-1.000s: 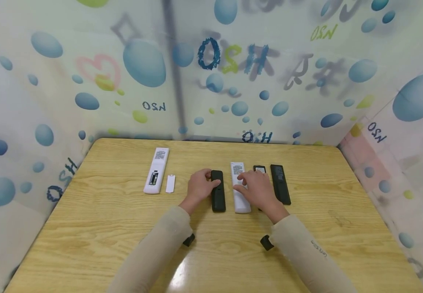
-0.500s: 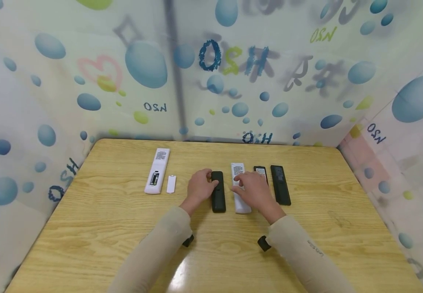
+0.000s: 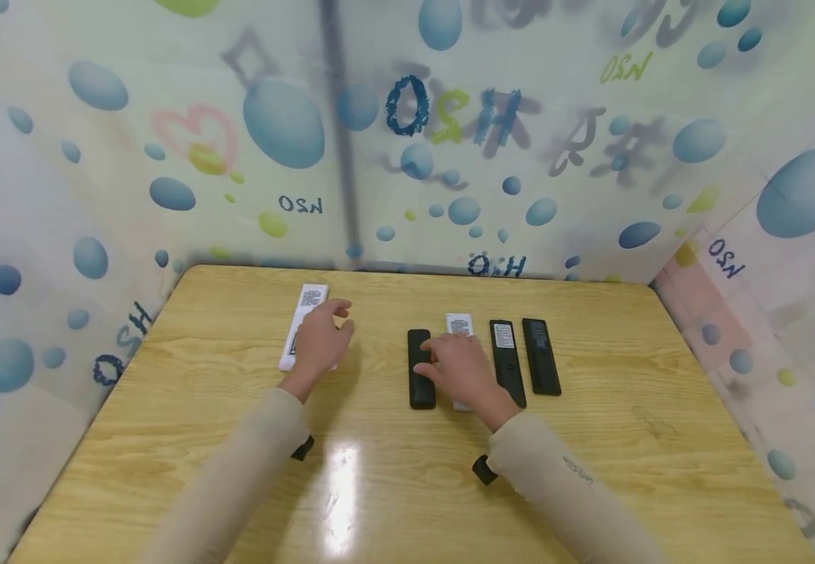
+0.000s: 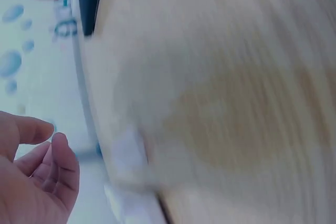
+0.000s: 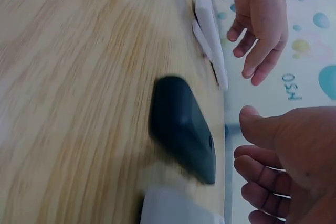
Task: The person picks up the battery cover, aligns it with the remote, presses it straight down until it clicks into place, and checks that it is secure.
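My left hand (image 3: 319, 338) hovers over a white remote control (image 3: 313, 296) lying back up at the left, fingers loosely bent and holding nothing. It hides most of the remote's lower half and nearly all of the small white battery cover (image 4: 128, 148) beside it. Further right, my right hand (image 3: 460, 366) is above a second white remote control (image 3: 459, 323), partly covering it. Its thumb and fingers reach toward a black remote control (image 3: 421, 392). In the right wrist view, a gap separates this hand from the black remote, and its fingers are relaxed and without a thing.
A black remote control with a white label (image 3: 508, 368) and another black remote control (image 3: 541, 356) lie to the right of my right hand. All rest on a wooden table (image 3: 393, 486). A patterned wall covering (image 3: 464, 180) rises behind the table's back edge.
My left hand has left the black remote and moved left over the white remote and cover. My right hand has shifted left toward the black remote, uncovering the labelled one.
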{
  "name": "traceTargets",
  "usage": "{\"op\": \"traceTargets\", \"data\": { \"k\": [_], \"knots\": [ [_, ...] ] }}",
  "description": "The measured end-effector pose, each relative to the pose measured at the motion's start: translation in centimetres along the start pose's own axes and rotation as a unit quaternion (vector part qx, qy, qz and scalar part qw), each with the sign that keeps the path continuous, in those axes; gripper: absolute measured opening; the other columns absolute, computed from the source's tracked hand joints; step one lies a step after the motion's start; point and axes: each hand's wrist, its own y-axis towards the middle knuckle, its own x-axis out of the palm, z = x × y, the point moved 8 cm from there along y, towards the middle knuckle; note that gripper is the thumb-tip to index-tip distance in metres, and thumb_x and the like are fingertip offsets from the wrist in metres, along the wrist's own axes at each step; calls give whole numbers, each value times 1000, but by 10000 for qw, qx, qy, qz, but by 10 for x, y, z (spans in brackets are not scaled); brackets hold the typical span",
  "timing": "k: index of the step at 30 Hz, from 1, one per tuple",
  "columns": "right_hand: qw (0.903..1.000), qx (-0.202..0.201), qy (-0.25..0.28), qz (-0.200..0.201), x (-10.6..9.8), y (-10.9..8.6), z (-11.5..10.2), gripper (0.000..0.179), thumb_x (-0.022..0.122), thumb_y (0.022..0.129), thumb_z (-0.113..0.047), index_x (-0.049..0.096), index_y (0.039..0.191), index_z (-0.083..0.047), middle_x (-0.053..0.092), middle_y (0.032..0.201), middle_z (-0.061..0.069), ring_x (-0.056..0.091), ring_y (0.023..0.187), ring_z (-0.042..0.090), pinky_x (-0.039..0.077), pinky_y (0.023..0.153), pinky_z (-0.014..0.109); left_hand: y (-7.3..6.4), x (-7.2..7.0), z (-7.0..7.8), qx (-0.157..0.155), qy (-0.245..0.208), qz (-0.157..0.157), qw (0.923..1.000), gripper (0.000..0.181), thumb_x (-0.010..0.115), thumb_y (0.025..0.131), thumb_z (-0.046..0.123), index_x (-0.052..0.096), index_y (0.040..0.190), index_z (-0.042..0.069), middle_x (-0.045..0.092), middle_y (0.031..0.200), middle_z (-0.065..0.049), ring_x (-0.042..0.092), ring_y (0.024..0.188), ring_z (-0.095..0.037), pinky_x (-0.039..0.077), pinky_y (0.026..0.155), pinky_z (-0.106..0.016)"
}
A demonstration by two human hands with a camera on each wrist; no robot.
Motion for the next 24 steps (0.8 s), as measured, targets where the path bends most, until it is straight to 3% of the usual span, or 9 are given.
{"op": "traceTargets", "data": {
  "k": [2,5,9,15,24],
  "knots": [
    [9999,-117,-21,10,3,3,-10,38,65,92,-42,67,122,-19,67,94,-1,60,99,24,45,96,49,3,-17,-10,-5,61,181,9998,36,58,91,14,63,126,9,70,115,-10,66,76,-22,41,53,-25],
    [9994,-342,-86,12,8,9,-26,38,65,93,-41,66,123,-18,68,102,1,60,104,26,45,96,50,8,-40,-27,-123,226,415,9988,36,56,91,14,63,126,8,70,113,-12,67,84,-25,43,59,-28],
    [9981,-444,-380,-181,22,20,-46,40,61,94,-45,64,126,-21,67,113,-1,58,114,25,43,100,48,12,-57,-52,-479,413,442,9970,38,53,94,17,60,130,8,69,117,-13,66,92,-28,46,68,-35],
    [9971,-433,-508,-377,43,41,-70,49,56,95,-50,57,135,-21,63,129,1,55,123,24,41,106,46,14,-61,-79,-1017,375,-35,9941,41,54,97,25,55,134,6,64,124,-15,60,107,-34,46,86,-45],
    [9975,-265,-460,-459,60,66,-92,60,52,96,-55,47,144,-20,57,138,2,53,127,23,43,106,44,17,-56,-93,-1508,175,-651,9863,46,52,99,32,51,137,5,59,129,-17,56,110,-33,46,92,-45]
  ]
}}
